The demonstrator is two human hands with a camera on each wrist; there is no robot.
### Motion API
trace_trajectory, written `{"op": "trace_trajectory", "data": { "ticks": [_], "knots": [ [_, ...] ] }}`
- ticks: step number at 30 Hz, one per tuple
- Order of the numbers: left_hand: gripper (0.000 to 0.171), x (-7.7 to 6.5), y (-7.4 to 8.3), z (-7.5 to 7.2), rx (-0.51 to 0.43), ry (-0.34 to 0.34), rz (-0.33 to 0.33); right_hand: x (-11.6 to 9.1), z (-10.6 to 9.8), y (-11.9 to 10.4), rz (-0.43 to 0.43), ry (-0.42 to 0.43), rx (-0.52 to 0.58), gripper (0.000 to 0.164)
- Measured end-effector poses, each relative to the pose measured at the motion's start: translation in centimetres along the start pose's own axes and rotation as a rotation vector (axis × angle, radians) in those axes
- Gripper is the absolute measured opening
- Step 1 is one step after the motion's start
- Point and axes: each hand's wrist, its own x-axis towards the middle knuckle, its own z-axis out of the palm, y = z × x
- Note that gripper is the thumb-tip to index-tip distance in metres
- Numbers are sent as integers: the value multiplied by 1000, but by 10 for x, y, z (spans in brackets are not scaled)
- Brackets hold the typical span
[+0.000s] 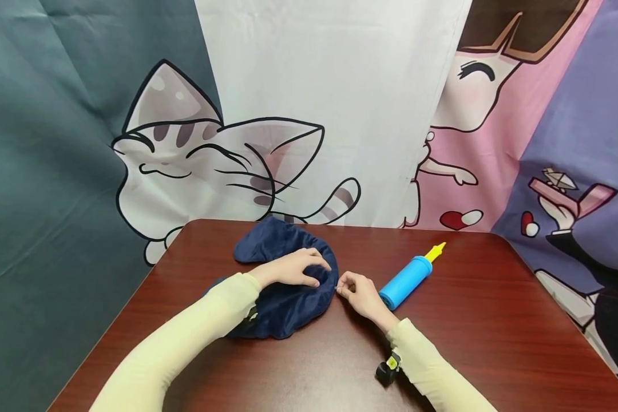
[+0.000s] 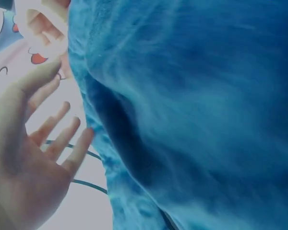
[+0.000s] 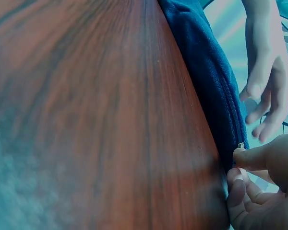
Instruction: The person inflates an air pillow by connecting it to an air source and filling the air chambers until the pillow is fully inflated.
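Note:
A navy blue plush neck pillow, curved like a U and rather flat, lies on the table. A zipper runs along its outer edge in the right wrist view. My right hand pinches the small zipper pull between thumb and forefinger at the pillow's right side. Over the pillow's curve is my left hand, fingers spread and loosely bent, holding nothing. In the left wrist view the pillow's fabric fills most of the picture beside that hand.
A blue hand pump with a yellow nozzle lies on the reddish-brown table, just right of my right hand. A cartoon-printed cloth hangs behind the table's far edge.

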Motion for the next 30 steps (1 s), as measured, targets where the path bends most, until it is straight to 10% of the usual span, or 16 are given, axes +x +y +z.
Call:
{"op": "trace_trajectory", "data": {
  "ticks": [5,30],
  "knots": [
    [41,-15,-2,-2,-73,-30,109,0,0,0,6,-6,0,10],
    [52,-22,-9,17,19,-211,67,-5,0,-2,-54,-46,-36,11]
  ]
}}
